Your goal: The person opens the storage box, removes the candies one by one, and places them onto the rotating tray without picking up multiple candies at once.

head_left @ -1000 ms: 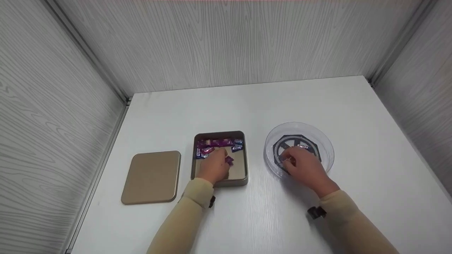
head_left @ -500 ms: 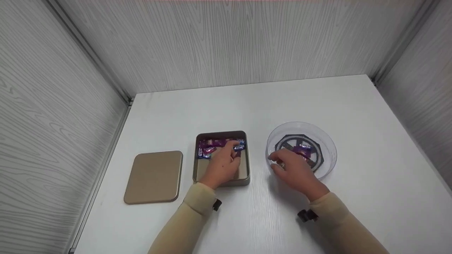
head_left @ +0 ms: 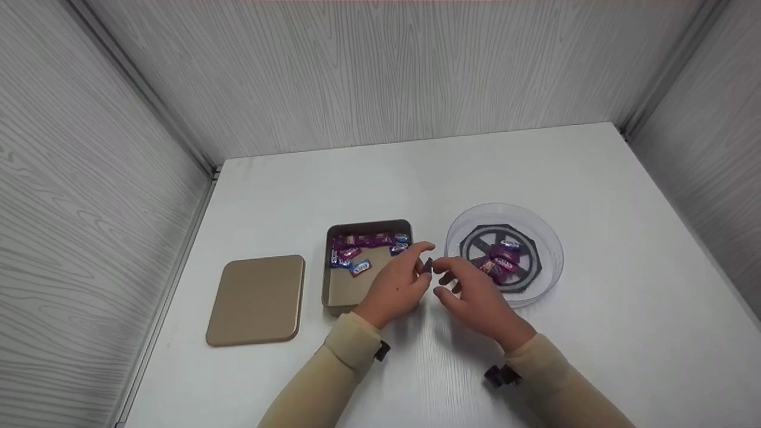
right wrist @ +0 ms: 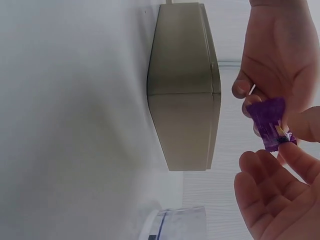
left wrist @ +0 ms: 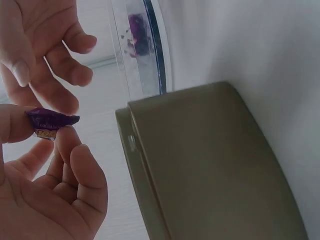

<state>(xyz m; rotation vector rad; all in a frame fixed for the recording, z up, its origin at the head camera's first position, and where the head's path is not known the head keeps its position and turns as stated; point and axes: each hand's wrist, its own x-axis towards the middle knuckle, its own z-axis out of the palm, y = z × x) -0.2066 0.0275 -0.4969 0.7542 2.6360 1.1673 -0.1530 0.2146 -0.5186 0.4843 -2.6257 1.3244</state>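
The left hand [left wrist: 45,195] pinches a purple candy [left wrist: 50,121] beside the tin [left wrist: 210,165].

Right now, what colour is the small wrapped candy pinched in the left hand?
Purple, clearest in the right wrist view: small wrapped candy, left hand.

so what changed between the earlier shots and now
The left hand came out of the tin pinching a purple candy and moved right. The right hand left the clear bowl and moved left to meet it, fingers open beside the candy. More wrapped candies now show in the bowl. The lid, tin and bowl kept their places.
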